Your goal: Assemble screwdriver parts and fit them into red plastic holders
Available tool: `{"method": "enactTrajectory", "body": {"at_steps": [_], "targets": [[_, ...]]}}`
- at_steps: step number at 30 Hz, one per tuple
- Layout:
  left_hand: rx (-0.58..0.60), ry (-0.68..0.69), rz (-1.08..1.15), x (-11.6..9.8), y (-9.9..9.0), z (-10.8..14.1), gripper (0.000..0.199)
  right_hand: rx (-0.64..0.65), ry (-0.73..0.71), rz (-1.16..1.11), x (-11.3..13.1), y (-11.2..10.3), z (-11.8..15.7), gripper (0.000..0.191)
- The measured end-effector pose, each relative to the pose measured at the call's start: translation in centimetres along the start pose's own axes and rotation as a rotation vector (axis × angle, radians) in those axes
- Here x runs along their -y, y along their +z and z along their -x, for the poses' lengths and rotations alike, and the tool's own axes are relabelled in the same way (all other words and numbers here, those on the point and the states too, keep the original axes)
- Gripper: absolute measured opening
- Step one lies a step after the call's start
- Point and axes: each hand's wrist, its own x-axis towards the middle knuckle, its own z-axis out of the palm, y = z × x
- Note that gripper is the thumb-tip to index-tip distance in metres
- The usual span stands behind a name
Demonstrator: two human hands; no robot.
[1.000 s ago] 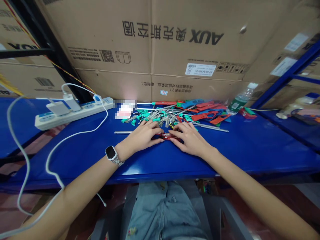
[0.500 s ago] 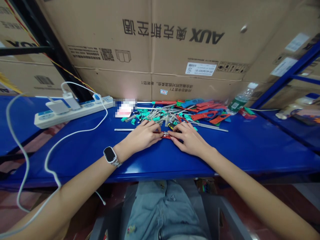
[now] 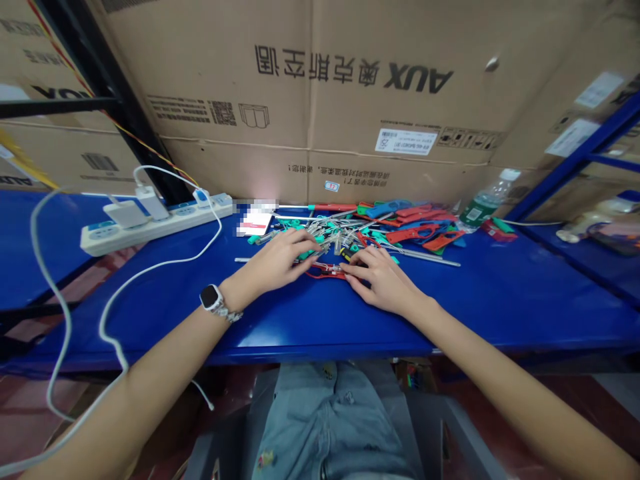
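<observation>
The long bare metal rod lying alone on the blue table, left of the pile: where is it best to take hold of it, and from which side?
Probably grip the metal rod near its free left end, coming from above. It lies flat on the blue table with bare surface around that end, while its right end runs under the left hand towards the pile of tools.

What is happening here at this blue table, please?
A person sits at a blue table with both hands on a small red tool lying flat. The left hand and right hand meet over it, at the near edge of a pile of green, red and blue small tools. A white power strip lies further left.
</observation>
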Motion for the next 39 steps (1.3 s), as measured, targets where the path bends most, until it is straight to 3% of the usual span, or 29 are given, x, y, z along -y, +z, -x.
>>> {"method": "enactTrajectory", "body": {"at_steps": [4,10,21,29,39], "targets": [[0.109,-0.045,0.08,0.9,0.0,-0.2,0.023,0.0,0.026,0.014,0.2,0.0,-0.3,0.031],[0.171,-0.05,0.08,0.5,0.7,-0.8,0.018,0.019,0.081,0.014,0.6,-0.3,-1.6,0.027],[0.14,-0.039,0.118,1.0,1.4,-0.1,0.023,0.296,0.263,-0.106,2.5,-0.4,-6.9,0.019],[0.104,-0.092,0.182,0.6,1.0,0.2,0.015,0.292,0.222,-0.142,2.1,-0.2,-6.5,0.013],[0.139,-0.087,0.15,1.0,1.0,0.4,0.023,0.247,0.188,-0.028,2.8,0.2,-6.4,0.015]]}}
